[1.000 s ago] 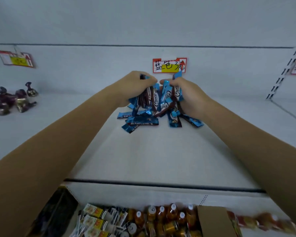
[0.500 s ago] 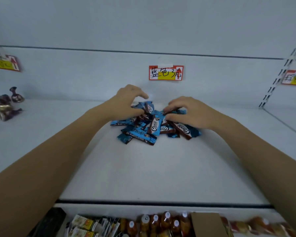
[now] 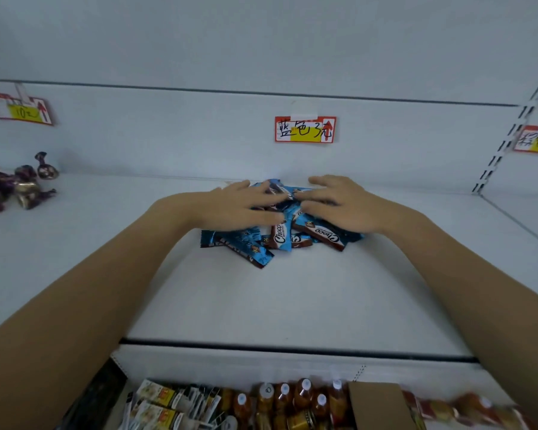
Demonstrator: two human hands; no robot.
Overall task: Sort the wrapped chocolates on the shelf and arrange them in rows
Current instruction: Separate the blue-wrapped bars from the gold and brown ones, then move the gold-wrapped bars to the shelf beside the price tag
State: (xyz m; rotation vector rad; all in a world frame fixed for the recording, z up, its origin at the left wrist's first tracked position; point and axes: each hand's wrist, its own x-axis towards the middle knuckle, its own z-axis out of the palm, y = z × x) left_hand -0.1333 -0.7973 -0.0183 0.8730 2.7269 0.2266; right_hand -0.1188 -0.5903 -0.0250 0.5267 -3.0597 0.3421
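Chocolates point(image 3: 280, 238), blue "Choco" wrappers, piled under left hand point(image 3: 239, 209), right hand point(image 3: 348, 209); palms flat, fingers straight; tag point(image 3: 305, 129) behind reads 蓝色3元.

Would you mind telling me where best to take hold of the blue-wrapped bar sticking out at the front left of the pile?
Probably best to pinch the blue-wrapped bar across its narrow width near its front end, approaching from the front edge of the shelf. That end lies flat and juts clear of the pile, while its far end disappears under other wrappers.
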